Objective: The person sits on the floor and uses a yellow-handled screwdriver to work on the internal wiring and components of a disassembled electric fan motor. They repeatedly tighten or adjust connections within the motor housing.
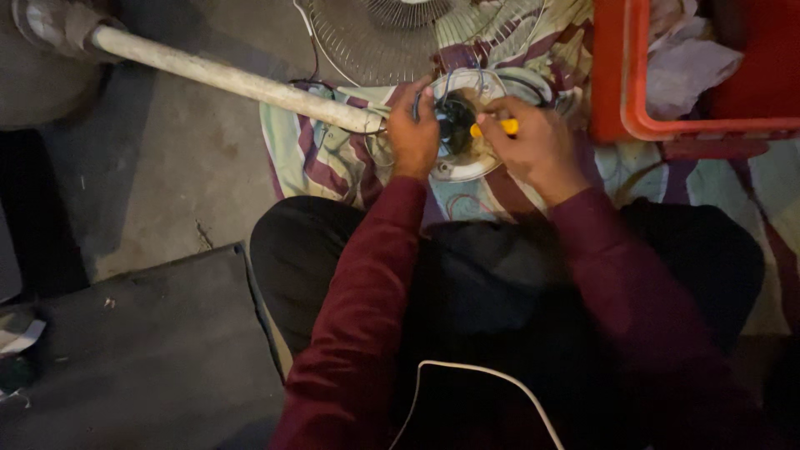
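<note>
A round, pale metal fan motor housing with a dark core and thin wires (pixel 463 125) lies on a striped, patterned cloth (pixel 321 158) on the floor, just in front of the seated person's knees. It looks rigid and fairly heavy for its size, with a smooth rim that gives a sure hold, while the loose wires at its middle seem delicate and best left unpulled. The left hand (pixel 412 133) is closed on the housing's near-left edge, steadying it. The right hand (pixel 537 146) is curled around a yellow-handled screwdriver (pixel 493 128), whose tip points into the dark core. A long off-white pipe (pixel 233 79) runs from the upper left to the housing and touches it beside the left hand, crowding that side. A wire fan guard (pixel 375 33) lies just beyond, and a red plastic crate (pixel 621 83) stands near on the right.
</note>
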